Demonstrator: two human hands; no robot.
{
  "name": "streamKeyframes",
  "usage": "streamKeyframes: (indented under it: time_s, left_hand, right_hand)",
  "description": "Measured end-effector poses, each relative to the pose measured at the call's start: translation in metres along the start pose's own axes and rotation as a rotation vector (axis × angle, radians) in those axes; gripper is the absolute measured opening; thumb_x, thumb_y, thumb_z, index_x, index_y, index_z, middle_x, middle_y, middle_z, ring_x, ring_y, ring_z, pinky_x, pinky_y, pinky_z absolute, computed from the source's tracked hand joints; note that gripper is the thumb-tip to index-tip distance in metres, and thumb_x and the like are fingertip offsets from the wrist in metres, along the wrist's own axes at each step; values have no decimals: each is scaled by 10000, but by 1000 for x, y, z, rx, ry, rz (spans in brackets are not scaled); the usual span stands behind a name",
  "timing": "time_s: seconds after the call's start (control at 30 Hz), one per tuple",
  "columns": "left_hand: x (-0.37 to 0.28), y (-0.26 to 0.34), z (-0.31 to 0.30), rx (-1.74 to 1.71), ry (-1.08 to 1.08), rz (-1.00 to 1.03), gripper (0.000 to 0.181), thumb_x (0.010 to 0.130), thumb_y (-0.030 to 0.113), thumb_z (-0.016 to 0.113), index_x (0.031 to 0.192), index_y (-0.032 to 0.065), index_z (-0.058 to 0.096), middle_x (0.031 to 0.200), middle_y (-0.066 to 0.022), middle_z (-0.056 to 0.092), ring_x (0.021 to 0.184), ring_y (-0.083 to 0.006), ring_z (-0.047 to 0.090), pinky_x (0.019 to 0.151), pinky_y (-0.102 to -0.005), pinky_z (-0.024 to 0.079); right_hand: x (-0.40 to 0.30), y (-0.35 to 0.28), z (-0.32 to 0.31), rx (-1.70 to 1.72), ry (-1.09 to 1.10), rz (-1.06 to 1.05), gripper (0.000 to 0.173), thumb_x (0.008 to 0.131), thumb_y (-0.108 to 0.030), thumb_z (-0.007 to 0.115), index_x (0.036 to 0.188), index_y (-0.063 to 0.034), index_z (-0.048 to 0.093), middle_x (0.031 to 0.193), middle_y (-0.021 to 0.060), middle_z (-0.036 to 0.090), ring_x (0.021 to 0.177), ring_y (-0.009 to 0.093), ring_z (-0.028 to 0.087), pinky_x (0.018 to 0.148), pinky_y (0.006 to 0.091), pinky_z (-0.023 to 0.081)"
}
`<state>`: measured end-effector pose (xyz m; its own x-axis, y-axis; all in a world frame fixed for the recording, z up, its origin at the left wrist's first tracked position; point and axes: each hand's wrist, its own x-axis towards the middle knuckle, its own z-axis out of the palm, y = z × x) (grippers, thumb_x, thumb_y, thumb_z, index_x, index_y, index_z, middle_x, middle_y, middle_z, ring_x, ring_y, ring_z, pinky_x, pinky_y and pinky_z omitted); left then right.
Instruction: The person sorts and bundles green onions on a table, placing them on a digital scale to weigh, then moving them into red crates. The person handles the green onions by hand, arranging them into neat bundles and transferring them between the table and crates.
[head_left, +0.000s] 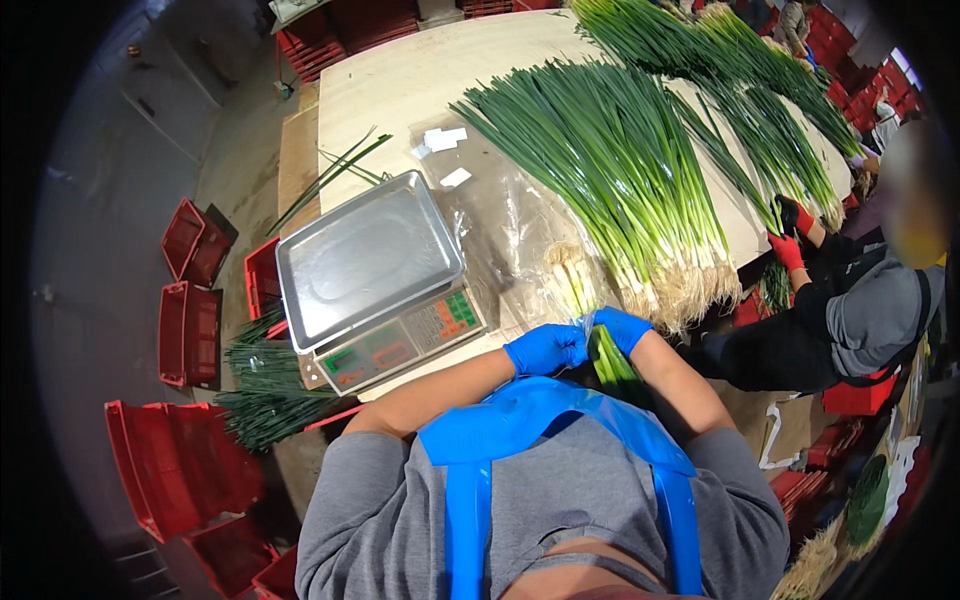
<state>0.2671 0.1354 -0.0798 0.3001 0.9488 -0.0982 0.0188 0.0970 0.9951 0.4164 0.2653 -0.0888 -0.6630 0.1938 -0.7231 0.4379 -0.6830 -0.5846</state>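
Observation:
A small bunch of green onions (576, 289) lies over the table's near edge, roots away from me and leaves toward my apron. My right hand (621, 328), in a blue glove, is round the stalks. My left hand (549, 349), gloved alike, has its fingers closed at the bunch's left side, where a bit of clear film or tie shows between the hands; what the fingers pinch is too small to tell. Just beyond and to the right spreads a large pile of green onions (622, 180). At the left stands a digital scale with a bare steel pan (371, 259).
Clear plastic sheeting (499, 225) with white labels (444, 139) covers part of the pale table (420, 67). Red crates (176, 457) and bundled greens (277, 382) are at the left. A co-worker's red-gloved hands (787, 251) hold stalks at the right.

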Motion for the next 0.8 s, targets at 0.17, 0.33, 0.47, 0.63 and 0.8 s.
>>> streamKeyframes:
  time_s: [0.17,0.33,0.47,0.63,0.8]
  left_hand:
    - [-6,-13,-20,344,202,21,24,793,67,605,816,75,599,761,-96,597,710,-180,573,691,-313,465]
    - [-5,13,-17,284,-34,-109,168,849,222,640,889,59,638,796,-77,630,770,-152,575,741,-306,466]
    - [-7,30,-34,-306,241,-311,517,893,404,562,1226,15,494,1155,-110,572,1056,-191,536,940,-352,417]
    - [17,42,-29,-791,829,-159,305,809,296,679,948,29,634,847,-90,647,740,-187,622,659,-318,500]
    - [5,39,-65,-702,1062,127,260,847,286,606,975,60,616,808,-91,646,744,-222,628,696,-344,504]
  right_hand:
    - [-41,-23,4,79,-366,-44,268,792,-173,593,955,39,609,761,188,635,614,297,629,565,412,532]
    - [-27,-28,8,-68,106,-43,263,773,-128,655,963,47,608,732,171,632,633,270,650,531,364,545]
    - [-23,-23,17,-197,-6,-210,281,747,-122,668,980,31,638,756,146,644,619,216,631,554,337,537]
    - [-20,-43,87,-699,173,-382,413,743,-159,673,1096,26,566,894,163,648,738,200,652,625,344,551]
    - [-12,-39,67,-652,-250,-295,586,740,-272,750,1211,-30,500,998,110,632,880,164,600,771,323,481]
